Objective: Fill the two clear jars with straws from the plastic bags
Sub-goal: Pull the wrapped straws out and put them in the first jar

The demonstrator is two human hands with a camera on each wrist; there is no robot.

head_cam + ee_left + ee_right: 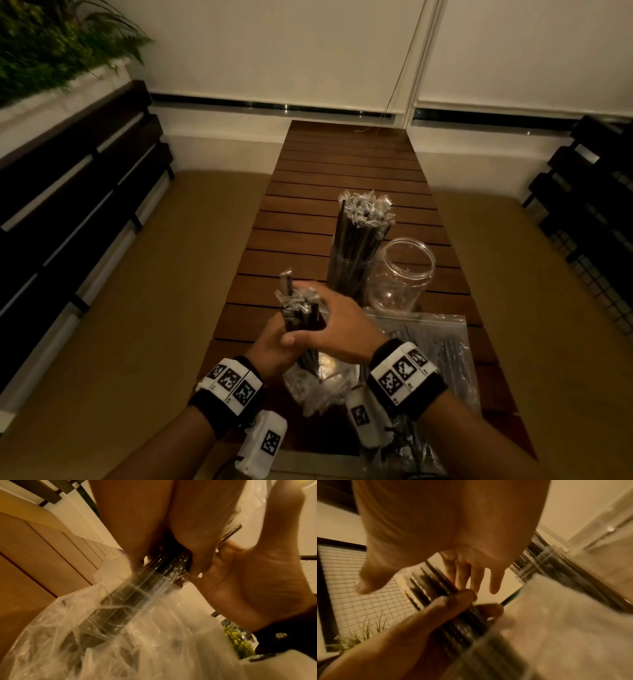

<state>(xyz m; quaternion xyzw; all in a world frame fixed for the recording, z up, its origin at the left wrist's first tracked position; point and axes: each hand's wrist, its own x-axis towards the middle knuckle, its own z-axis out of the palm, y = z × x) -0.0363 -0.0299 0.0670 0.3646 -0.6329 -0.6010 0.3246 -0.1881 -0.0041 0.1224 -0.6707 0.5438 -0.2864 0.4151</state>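
Left-hand grip (274,346): fingers curled round the middle of a bundle of straws (303,317), dark and each in a clear wrapper, held upright above the near part of the bench (342,164). The left wrist view shows the thumb and fingers pressed against the bundle from both sides, with the lower ends of the straws still inside a crumpled plastic bag (120,649) that hangs below the grip. Right hand (337,323): laid over the top of the same bundle from the right, fingers nearly straight and spread; the right wrist view shows the fingertips (476,582) touching the upper ends of the straws just above the left thumb, not closed round them.

Beyond the grip, farther along the bench, stands a clear jar (349,277) packed with upright wrapped straws that rise well above its rim. Just to the right of that jar, touching or nearly touching it, stands a second clear jar (402,274) with no straws in it. To the right of the grip and nearer the person, a second plastic bag (435,346) lies flat on the bench with dark straws inside; the right wrist partly covers its near edge. Both wrists carry black bands with white, black-patterned marker blocks (231,382).
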